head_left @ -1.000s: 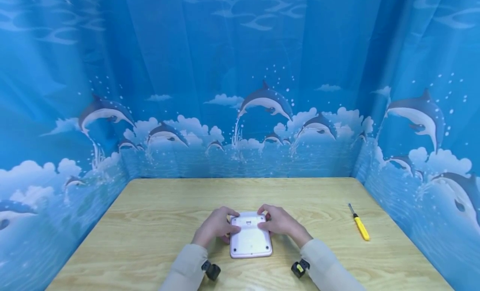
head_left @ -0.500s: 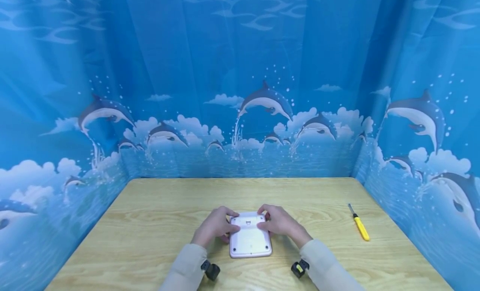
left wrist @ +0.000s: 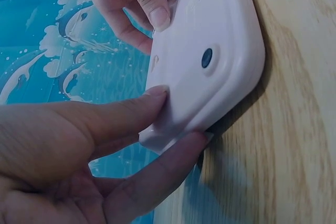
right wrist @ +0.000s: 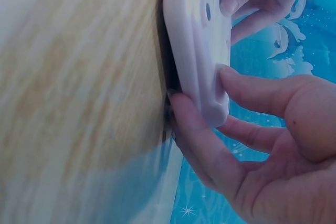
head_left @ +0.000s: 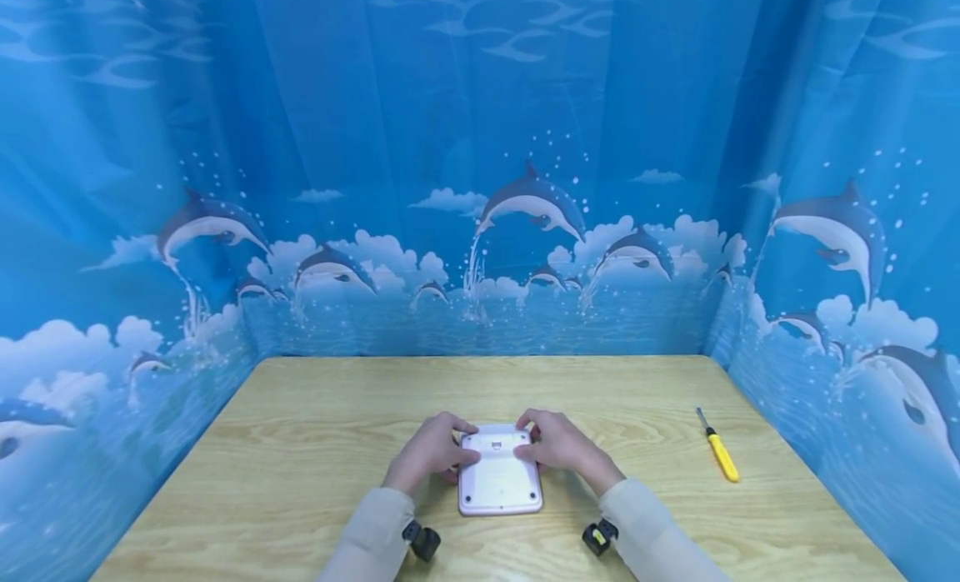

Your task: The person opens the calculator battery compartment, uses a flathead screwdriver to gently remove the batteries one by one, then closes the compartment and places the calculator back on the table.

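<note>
A pale pink, flat calculator-like device [head_left: 500, 482] lies with its back facing up in front of me. Small dark round feet sit near its corners, and a latch mark shows at its far end. My left hand [head_left: 429, 454] grips the far left side, thumb on the back and fingers round the edge. On the far right side my right hand [head_left: 561, 445] holds it the same way. In the left wrist view a dark foot [left wrist: 207, 57] stands out on the casing [left wrist: 231, 30]. The right wrist view shows fingertips under the casing's edge [right wrist: 184, 35]. Its front face is hidden.
A screwdriver [head_left: 722, 457] with a yellow handle lies at the right of the wooden table [head_left: 322, 499]. A blue curtain [head_left: 450, 107] printed with dolphins surrounds the table at the back and both sides. Black wrist cameras [head_left: 422, 540] are strapped over the sleeves.
The device has shifted very slightly to the left at its near end. Both hands keep their grip in nearly the same place.
</note>
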A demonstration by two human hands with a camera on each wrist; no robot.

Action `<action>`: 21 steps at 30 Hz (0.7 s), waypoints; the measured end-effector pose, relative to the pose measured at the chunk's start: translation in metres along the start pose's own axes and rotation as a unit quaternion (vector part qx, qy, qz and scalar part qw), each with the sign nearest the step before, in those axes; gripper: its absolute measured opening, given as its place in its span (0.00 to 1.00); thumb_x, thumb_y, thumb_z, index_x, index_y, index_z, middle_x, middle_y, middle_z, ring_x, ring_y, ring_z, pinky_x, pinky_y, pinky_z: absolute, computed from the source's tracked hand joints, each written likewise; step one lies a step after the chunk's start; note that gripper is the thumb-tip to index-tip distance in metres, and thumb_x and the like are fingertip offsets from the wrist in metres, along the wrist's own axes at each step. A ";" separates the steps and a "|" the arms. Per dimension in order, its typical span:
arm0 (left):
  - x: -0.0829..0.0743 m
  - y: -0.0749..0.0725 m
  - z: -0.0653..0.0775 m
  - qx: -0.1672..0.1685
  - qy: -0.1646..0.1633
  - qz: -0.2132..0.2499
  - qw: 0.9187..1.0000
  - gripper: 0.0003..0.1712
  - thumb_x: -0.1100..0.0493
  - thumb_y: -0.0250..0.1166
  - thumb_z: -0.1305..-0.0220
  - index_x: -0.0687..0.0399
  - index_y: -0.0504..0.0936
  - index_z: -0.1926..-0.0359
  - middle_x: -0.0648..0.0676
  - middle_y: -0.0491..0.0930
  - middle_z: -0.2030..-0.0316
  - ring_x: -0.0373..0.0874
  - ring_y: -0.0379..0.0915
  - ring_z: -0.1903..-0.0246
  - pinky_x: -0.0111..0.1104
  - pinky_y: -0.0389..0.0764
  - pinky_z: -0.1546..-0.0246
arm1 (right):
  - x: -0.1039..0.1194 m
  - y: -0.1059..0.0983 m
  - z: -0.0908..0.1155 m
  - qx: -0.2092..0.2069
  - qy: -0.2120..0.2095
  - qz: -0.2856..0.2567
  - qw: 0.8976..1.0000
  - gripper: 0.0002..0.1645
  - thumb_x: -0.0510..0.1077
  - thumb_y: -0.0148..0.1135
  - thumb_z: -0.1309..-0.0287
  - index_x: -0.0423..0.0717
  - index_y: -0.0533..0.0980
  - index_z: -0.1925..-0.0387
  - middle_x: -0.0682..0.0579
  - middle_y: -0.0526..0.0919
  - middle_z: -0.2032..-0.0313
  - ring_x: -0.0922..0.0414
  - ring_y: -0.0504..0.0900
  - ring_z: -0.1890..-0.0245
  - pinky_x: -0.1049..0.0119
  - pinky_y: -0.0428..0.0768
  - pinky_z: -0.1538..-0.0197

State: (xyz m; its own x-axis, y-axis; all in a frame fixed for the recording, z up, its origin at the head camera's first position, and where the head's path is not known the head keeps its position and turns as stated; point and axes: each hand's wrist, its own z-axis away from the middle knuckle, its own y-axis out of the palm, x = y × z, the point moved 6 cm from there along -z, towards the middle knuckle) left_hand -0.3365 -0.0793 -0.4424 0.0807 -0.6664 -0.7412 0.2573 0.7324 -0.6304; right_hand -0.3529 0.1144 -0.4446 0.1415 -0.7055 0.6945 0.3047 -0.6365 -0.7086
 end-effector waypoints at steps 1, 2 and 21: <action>0.000 0.000 0.000 0.000 0.000 0.002 1.000 0.27 0.64 0.74 0.39 0.55 0.82 0.38 0.57 0.81 0.63 0.46 0.81 0.72 0.33 0.89 0.73 | 0.000 0.000 0.000 0.001 0.000 0.000 1.000 0.22 0.42 0.73 0.40 0.42 0.78 0.45 0.46 0.80 0.61 0.56 0.81 0.69 0.65 0.87 0.68; 0.000 0.000 0.000 0.000 0.001 0.002 1.000 0.27 0.64 0.74 0.39 0.55 0.82 0.38 0.57 0.81 0.63 0.46 0.81 0.72 0.33 0.89 0.73 | 0.000 0.000 0.000 0.001 -0.001 0.001 1.000 0.23 0.42 0.73 0.40 0.42 0.78 0.45 0.46 0.80 0.61 0.56 0.81 0.69 0.64 0.87 0.68; 0.001 0.002 -0.001 -0.008 -0.005 0.008 1.000 0.27 0.64 0.74 0.39 0.59 0.81 0.38 0.58 0.82 0.62 0.46 0.81 0.72 0.33 0.88 0.73 | 0.003 -0.004 -0.001 -0.008 -0.009 0.044 0.999 0.22 0.43 0.74 0.42 0.45 0.80 0.47 0.45 0.83 0.54 0.56 0.81 0.61 0.58 0.86 0.55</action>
State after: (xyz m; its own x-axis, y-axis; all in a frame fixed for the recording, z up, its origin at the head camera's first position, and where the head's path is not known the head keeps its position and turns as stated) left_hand -0.3366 -0.0789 -0.4447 0.0949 -0.6557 -0.7490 0.2401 0.7453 -0.6220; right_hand -0.3542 0.1142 -0.4397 0.1843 -0.7526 0.6321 0.2746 -0.5781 -0.7684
